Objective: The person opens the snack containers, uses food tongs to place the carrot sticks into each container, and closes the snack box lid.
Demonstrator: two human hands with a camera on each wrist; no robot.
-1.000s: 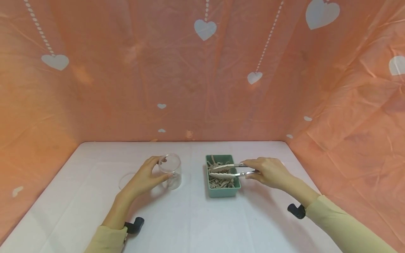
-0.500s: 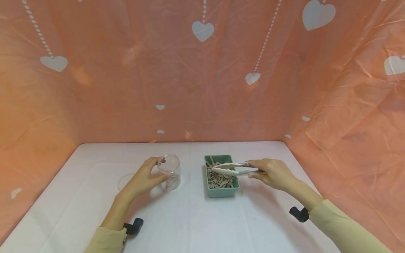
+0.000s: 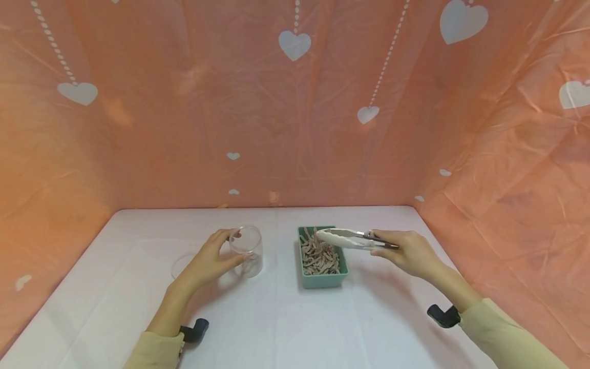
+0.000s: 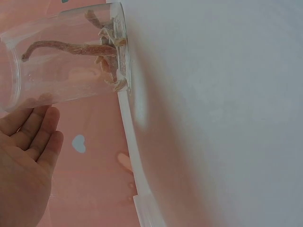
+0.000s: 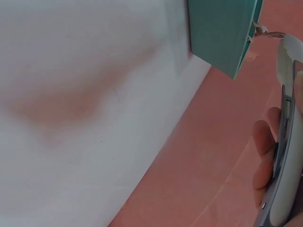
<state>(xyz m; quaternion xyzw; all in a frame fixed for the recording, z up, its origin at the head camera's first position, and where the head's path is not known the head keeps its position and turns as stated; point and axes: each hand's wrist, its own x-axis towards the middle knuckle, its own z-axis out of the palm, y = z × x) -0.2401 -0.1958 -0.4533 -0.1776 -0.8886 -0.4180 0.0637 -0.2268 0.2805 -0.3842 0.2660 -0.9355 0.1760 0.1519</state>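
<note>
My left hand (image 3: 207, 264) holds a clear jar (image 3: 249, 236) standing upright on the table, thumb on the near side and fingers on the far side. Several brown dried strips (image 4: 71, 48) lie in the bottom of the jar, one rising along its length in the left wrist view. My right hand (image 3: 407, 249) grips metal tongs with pale tips (image 3: 341, 238) over the back right of a green container (image 3: 324, 281). Greyish-brown strips (image 3: 320, 259) fill this container. A thin strip (image 5: 272, 34) shows right at the tongs' tips in the right wrist view.
A clear round lid (image 3: 177, 265) lies on the white table (image 3: 281, 323), partly hidden behind the left hand. An orange curtain with white hearts (image 3: 295, 128) surrounds the table at the back and sides.
The tongs have come together and risen from the strips, moving right and back with the right hand. My left hand and the jar stay in place.
</note>
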